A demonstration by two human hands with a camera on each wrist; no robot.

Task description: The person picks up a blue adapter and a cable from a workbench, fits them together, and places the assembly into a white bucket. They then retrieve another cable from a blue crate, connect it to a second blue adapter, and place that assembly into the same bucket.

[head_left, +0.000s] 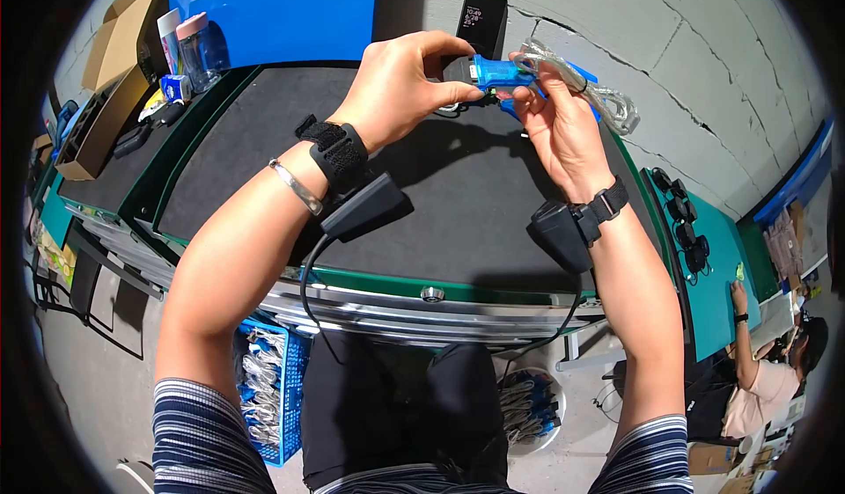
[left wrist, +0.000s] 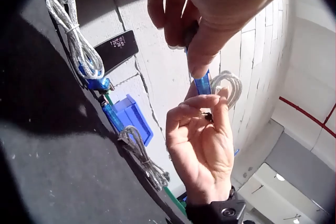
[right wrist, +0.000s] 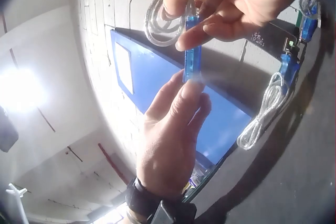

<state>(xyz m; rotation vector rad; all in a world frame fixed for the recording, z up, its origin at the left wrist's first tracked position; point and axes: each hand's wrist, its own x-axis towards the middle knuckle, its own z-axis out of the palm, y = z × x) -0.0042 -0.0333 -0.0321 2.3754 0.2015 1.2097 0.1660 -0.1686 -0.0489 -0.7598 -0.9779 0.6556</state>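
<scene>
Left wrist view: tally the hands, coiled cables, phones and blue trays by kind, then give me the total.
Hands: 2 (left hand, right hand)
Coiled cables: 3 (held cable, upper cable, lower cable)
Phone: 1
Blue tray: 1
Total: 7

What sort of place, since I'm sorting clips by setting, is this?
Probably a cable workshop or small assembly shop: a dark-topped workbench, a blue basket of bundled cables, and another person beside a green-topped bench.
</scene>
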